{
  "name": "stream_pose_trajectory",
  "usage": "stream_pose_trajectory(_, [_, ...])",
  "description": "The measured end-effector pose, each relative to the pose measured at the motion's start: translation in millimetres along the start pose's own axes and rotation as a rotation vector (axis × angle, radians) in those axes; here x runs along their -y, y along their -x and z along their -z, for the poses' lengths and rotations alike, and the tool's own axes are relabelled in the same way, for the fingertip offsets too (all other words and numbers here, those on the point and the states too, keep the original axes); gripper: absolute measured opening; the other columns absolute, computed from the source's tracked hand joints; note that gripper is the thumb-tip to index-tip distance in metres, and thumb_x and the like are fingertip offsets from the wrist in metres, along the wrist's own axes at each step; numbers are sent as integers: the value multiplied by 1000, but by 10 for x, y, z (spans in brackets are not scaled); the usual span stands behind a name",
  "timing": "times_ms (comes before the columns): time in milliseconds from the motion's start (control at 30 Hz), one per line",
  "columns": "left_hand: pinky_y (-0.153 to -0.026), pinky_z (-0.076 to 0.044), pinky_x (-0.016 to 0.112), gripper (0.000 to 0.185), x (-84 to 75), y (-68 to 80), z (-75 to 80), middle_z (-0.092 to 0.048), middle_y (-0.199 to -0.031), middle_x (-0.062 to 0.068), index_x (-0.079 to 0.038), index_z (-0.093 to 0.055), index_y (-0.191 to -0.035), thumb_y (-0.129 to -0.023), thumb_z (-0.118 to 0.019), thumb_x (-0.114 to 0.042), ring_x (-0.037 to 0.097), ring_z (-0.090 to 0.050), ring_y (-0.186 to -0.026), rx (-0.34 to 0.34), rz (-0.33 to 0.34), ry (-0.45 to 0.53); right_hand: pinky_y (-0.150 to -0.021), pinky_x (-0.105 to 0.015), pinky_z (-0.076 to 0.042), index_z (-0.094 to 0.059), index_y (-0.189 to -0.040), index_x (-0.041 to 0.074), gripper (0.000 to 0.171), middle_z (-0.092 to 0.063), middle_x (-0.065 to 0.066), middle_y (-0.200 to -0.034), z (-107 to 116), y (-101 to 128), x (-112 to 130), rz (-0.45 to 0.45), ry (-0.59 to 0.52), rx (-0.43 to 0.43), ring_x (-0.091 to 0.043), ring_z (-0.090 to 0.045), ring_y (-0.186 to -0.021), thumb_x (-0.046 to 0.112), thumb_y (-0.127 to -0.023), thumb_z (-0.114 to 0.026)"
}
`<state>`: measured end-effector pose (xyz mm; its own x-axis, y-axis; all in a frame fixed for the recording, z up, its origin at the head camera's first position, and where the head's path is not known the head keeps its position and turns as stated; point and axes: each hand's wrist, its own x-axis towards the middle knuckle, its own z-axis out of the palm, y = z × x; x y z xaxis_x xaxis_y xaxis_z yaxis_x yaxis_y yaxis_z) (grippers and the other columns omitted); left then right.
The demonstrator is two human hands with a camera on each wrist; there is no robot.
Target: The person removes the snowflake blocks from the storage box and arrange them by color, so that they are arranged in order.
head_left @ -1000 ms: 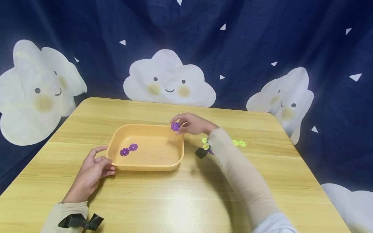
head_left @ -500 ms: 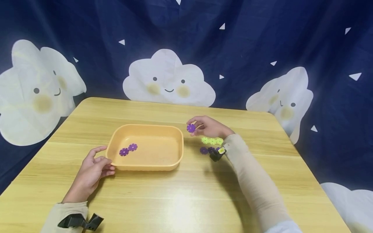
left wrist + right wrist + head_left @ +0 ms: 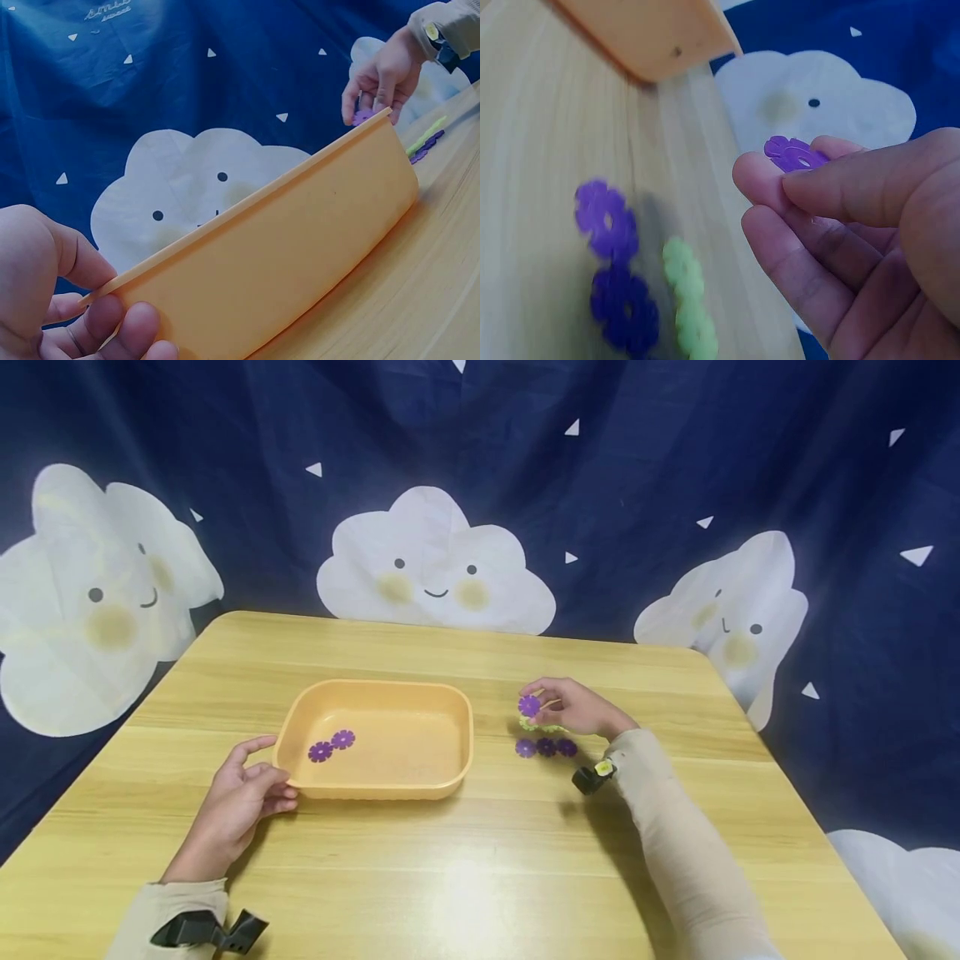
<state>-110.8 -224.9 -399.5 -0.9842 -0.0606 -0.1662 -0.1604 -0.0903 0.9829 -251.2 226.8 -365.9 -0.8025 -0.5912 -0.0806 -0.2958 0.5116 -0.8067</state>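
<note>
My left hand (image 3: 238, 802) pinches the near-left rim of an orange plastic tub (image 3: 390, 792), thumb over the edge and fingers outside. Two joined purple snowflake discs (image 3: 321, 752) lie inside it, toward the left. To the right of the tub, my right hand (image 3: 577, 704) holds up a purple snowflake disc (image 3: 528, 706) between thumb and fingers; the disc (image 3: 799, 156) is partly hidden in the right wrist view. Below that hand, a row of purple discs (image 3: 547, 747) lies on the table beside a row of yellow-green discs (image 3: 690, 300), which the hand partly covers in the head view.
Everything rests on a wood-grain table (image 3: 450, 877). Behind its far edge hangs a dark blue curtain (image 3: 637, 468) with white clouds and small triangles. A black strap (image 3: 210, 932) sits on the left wrist, and another black wrist mount (image 3: 591, 778) on the right.
My right hand has moved right and nearer, from the tub's far-right corner to above the disc rows, still holding the purple disc. The left hand and tub have stayed in place.
</note>
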Motion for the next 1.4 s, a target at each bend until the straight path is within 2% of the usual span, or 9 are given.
stream_pose_trajectory(333, [-61, -60, 29, 45, -1, -1, -7, -63, -79, 5, -21, -34, -128, -94, -50, 4, 15, -63, -66, 3, 10, -15, -102, -50, -46, -55, -129, -3, 46, -61, -15, -119, 73, 288, -261, -35, 4, -43, -33, -58, -110, -3, -86, -69])
stream_pose_trajectory(467, [-61, -60, 29, 46, -13, -2, -2, -63, -80, 5, -20, -33, -130, -95, -50, 4, 16, -63, -67, 8, 10, -16, -97, -48, -50, -55, -130, -2, 45, -62, -16, -116, 107, 370, -280, -65, 26, -61, -33, -59, -107, -3, -86, -68])
stream_pose_trajectory(700, [-60, -60, 28, 45, -30, -6, -18, -62, -80, 5, -21, -34, -128, -94, -50, 4, 15, -63, -66, 13, -4, -6, -100, -49, -48, -55, -128, -3, 43, -62, -15, -113, 175, 498, -424, -70, 31, -62, -32, -59, -105, -5, -87, -67])
stream_pose_trajectory(900, [-60, -60, 28, 47, -41, -8, -10, -62, -80, 5, -18, -33, -131, -94, -50, 4, 15, -63, -66, 11, -7, -24, -92, -45, -50, -56, -128, -2, 44, -65, -13, -108, 181, 608, -463, -111, 89, -79, -30, -61, -102, -3, -86, -69])
stream_pose_trajectory(1167, [-60, -60, 29, 45, -38, 7, -20, -61, -79, 4, -21, -35, -127, -93, -49, 5, 15, -63, -66, 11, -3, -13, -96, -49, -50, -57, -125, -4, 43, -64, -14, -111, 184, 722, -514, -106, 107, -60, -30, -61, -100, -3, -84, -70])
stream_pose_trajectory(1400, [-59, -60, 28, 46, -18, 12, -8, -62, -79, 4, -21, -35, -128, -93, -50, 5, 15, -63, -65, 5, -4, -8, -90, -45, -55, -61, -118, -3, 36, -67, -8, -98, 181, 748, -555, -72, 191, -22, -25, -64, -92, -6, -84, -69])
